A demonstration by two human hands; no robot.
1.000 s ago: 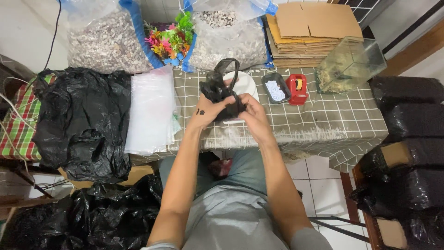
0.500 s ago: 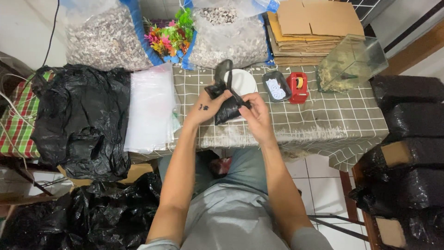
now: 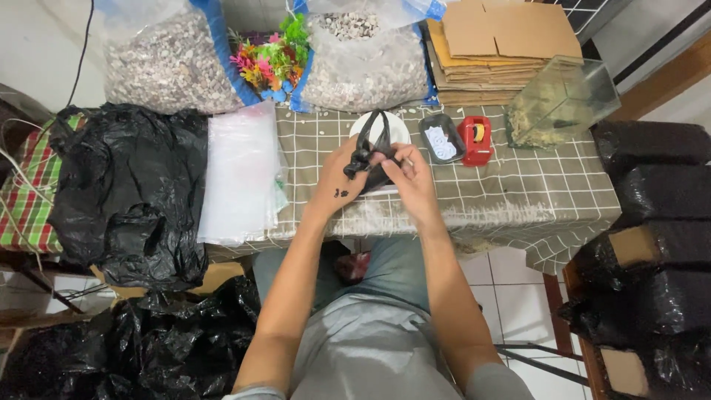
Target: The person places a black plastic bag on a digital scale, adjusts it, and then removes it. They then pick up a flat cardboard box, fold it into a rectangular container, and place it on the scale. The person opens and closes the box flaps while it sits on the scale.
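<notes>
From the head view, both hands meet over the near middle of the tabletop, which wears an olive checked cloth. The left hand has its grip pressed together on the dark mass of a small black bag, fingers curled round its left side; the right hand pinches the bag's other side, thumb and forefinger pressed on the twisted plastic. The bag's two handles rise in a thin loop just beyond the grip, held taut, which looks like the way one draws a knot tight with both hands pulling against each other. Directly behind the grip lies a white plate, partly hidden by the bag. To the right of the grip sit a dark tray and a red tape dispenser, near enough to reach, and farther right a glass tank. Left of the grip lie clear bags stacked flat and a heap of black bags. Beyond, two gravel sacks flank plastic plants, with cardboard alongside.
</notes>
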